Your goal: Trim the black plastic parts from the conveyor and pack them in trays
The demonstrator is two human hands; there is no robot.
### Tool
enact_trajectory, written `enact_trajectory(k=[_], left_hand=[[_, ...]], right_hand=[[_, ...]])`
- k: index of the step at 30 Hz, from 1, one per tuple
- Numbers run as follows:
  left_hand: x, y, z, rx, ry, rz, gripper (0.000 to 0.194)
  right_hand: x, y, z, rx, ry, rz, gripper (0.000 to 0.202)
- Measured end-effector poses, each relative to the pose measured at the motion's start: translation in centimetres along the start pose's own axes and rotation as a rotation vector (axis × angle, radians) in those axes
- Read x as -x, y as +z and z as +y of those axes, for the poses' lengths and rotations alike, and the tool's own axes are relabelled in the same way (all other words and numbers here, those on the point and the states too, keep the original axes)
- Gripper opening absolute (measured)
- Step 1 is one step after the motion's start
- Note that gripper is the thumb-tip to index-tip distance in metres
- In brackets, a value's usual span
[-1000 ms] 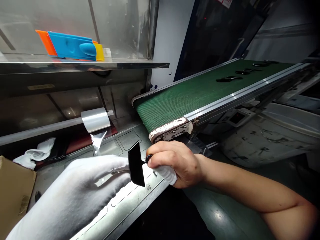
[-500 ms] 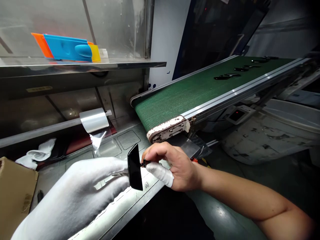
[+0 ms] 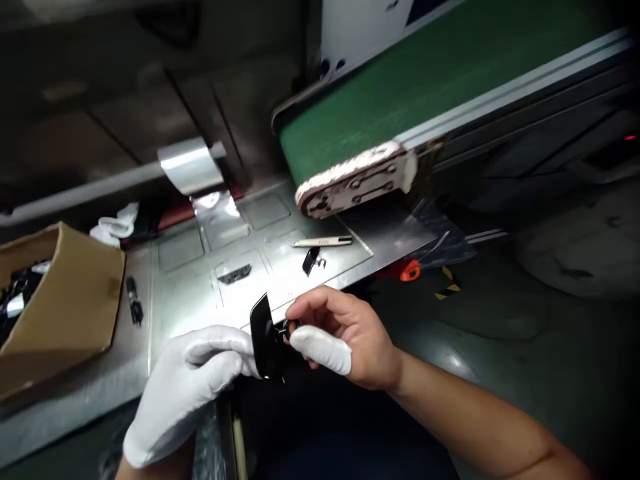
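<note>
A glossy black plastic part (image 3: 264,339), with a flat, slanted face and a short stem at its back, is held upright in front of me. My right hand (image 3: 345,333) pinches the ringed stem between the index finger and a thumb wrapped in a white finger cot. From the other side, my left hand (image 3: 200,373), in a white glove, has its fingers closed at the part's left edge; its fingertips are partly hidden behind the face. A similar small black piece (image 3: 311,260) lies on the metal worktable (image 3: 187,303), beside a pale pen-like tool (image 3: 323,242).
At the left stands a cardboard box (image 3: 95,300) with black pieces inside, next to a black marker (image 3: 134,300). A roll of clear film (image 3: 193,165) hangs at the back. The green conveyor belt (image 3: 380,110) ends above the table. A dark patterned strip (image 3: 235,274) lies there too.
My view has tipped downward, so the shelf has left the picture and more of the tabletop shows. Both hands stay at the black part, and the left hand now appears farther from the camera.
</note>
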State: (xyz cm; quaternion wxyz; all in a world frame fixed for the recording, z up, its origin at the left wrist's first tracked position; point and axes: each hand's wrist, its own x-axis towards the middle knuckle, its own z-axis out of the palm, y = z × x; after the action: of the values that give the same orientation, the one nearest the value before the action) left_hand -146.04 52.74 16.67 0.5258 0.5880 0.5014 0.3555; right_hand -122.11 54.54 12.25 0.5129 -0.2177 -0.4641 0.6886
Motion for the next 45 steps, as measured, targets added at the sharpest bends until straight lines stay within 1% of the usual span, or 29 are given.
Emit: enact_trajectory(k=[2,3,5,7,9,12,16,20,23,25,27,29,31,34,39,45], left_hand=[[1.8,1.9,-2.6,0.222,-0.102,0.004,0.022],[2.6,2.7,-3.8,0.274,-0.145,0.015,0.020],[3.9,3.9,-6.1,0.254,-0.250,0.064,0.016],[4.9,4.9,-8.1,0.225,-0.338,0.121,0.017],[5.5,5.7,-9.7,0.269,-0.386,0.151,0.023],[5.7,6.9,-11.0,0.338,-0.378,0.185,0.034],[5.0,7.9,-11.3,0.370,-0.334,0.162,0.036],[4.2,8.1,-11.2,0.338,-0.356,0.156,0.042],[3.7,8.2,-11.4,0.342,-0.405,0.133,0.045],[3.4,8.4,-11.5,0.366,-0.421,0.106,0.047],[3.0,8.7,-11.5,0.422,-0.398,0.039,0.050],[2.7,9.1,-11.4,0.477,-0.372,-0.058,0.053],[2.5,9.5,-11.2,0.508,-0.361,-0.121,0.057],[2.4,9.9,-11.1,0.505,-0.360,-0.113,0.060],[2.5,9.9,-10.8,0.520,-0.335,-0.096,0.056],[2.4,9.6,-10.1,0.537,-0.348,-0.130,0.055]], right_hand=[[1.4,-0.6,1.7,-0.015,0.068,0.001,0.028],[2.1,-0.9,2.5,-0.005,0.091,0.006,0.027],[3.2,-1.5,4.0,0.023,0.134,0.011,0.025],[4.2,-1.9,5.2,0.035,0.180,0.009,0.025],[5.0,-2.4,6.1,0.002,0.209,0.000,0.027],[5.9,-3.1,7.0,-0.059,0.229,-0.012,0.033],[6.2,-4.3,7.6,-0.089,0.187,-0.029,0.040],[6.2,-5.3,7.6,-0.150,0.188,-0.028,0.047],[6.3,-5.5,7.8,-0.237,0.226,-0.006,0.044],[6.3,-5.6,8.0,-0.290,0.252,0.027,0.038],[6.3,-5.6,8.4,-0.324,0.277,0.060,0.030],[6.3,-5.7,8.6,-0.341,0.300,0.076,0.022],[6.3,-5.7,8.8,-0.348,0.320,0.080,0.019],[6.1,-5.7,8.8,-0.347,0.342,0.082,0.016],[5.9,-5.6,9.1,-0.370,0.359,0.067,0.015],[5.9,-5.4,9.4,-0.390,0.341,0.045,0.016]])
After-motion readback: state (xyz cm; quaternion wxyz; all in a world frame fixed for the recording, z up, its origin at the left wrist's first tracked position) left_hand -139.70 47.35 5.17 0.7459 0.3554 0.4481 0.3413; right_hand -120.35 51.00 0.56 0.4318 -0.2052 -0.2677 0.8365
